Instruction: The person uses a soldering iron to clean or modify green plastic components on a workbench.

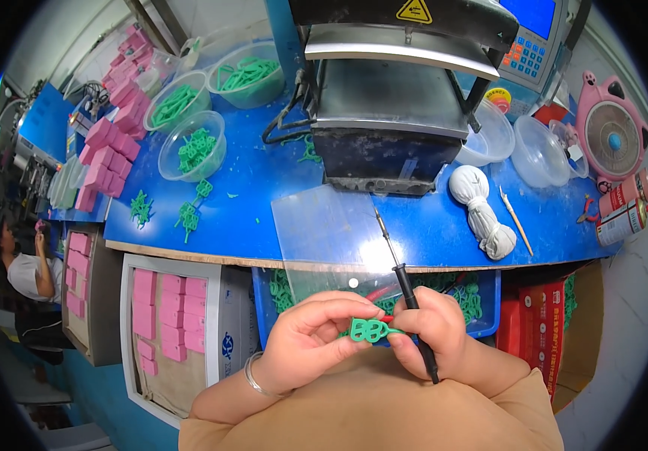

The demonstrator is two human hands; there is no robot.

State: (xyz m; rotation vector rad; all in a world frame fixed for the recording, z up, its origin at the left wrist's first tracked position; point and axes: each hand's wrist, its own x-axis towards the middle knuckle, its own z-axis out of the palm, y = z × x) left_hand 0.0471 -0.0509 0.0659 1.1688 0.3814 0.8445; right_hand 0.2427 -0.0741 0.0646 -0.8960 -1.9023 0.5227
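Note:
Close to my body, my left hand, with a silver bracelet at its wrist, pinches a small green openwork piece that looks like wax. My right hand grips a soldering iron by its black handle, its metal tip pointing up and away over the table edge. The right thumb and finger also meet the thin green stem of the piece. A bit of red shows between the hands, its kind unclear. Below them, a blue tray of green pieces is partly hidden. A clear sheet lies beyond.
A metal press stands at the table's back. Left of it are bowls of green pieces and pink blocks. To the right lie a tied cloth bundle, a pointed stick and a pink fan. Another person is far left.

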